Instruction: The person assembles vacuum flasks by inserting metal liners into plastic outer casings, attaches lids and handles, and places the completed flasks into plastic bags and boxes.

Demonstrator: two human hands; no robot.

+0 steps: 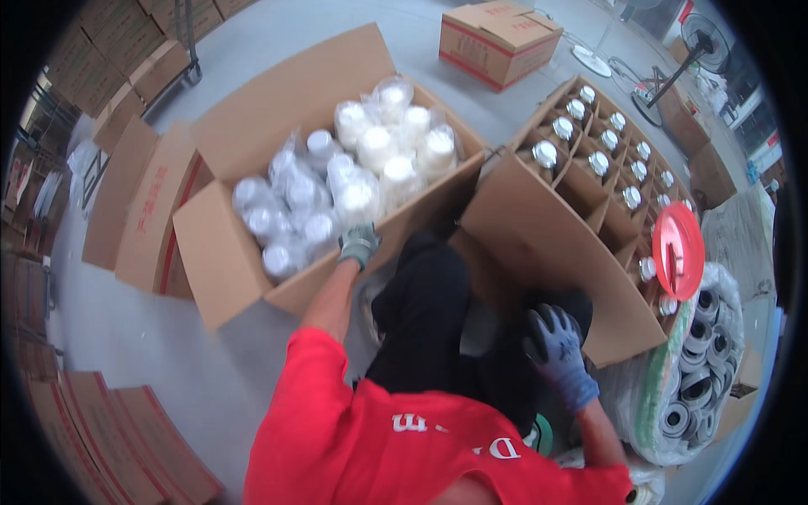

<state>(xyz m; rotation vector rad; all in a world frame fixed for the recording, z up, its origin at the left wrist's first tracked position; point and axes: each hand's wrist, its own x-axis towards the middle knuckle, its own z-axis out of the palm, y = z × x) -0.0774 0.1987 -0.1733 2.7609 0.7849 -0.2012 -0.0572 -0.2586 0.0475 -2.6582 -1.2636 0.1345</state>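
Head view: nearest, the person's red short-sleeved top (396, 446) and black trousers (421, 311). Right hand (555, 349), in a blue-grey knitted glove, lies over the right knee beside a carton flap; fingers spread somewhat apart, nothing seen held. Left hand (359, 246), in a grey-green glove, touches the near rim of an open brown cardboard carton (225, 265); whether the fingers are clamped on that rim cannot be told. Inside this carton, white rounded containers wrapped in clear plastic film (358, 200) stand and lean close together, filling much of it; the left hand is just beside the nearest ones. To the right, a second open brown carton (564, 244) with cardboard dividers holds silver-capped bottles (598, 162); a red shallow round dish (688, 252) sits at its right edge. Beside that, a clear plastic sack (652, 396) of grey ring-shaped parts (697, 387). Farther off: a closed, red-banded brown carton (471, 59) on the grey floor (337, 21), and a dark-framed standing fan (705, 44) at upper right.
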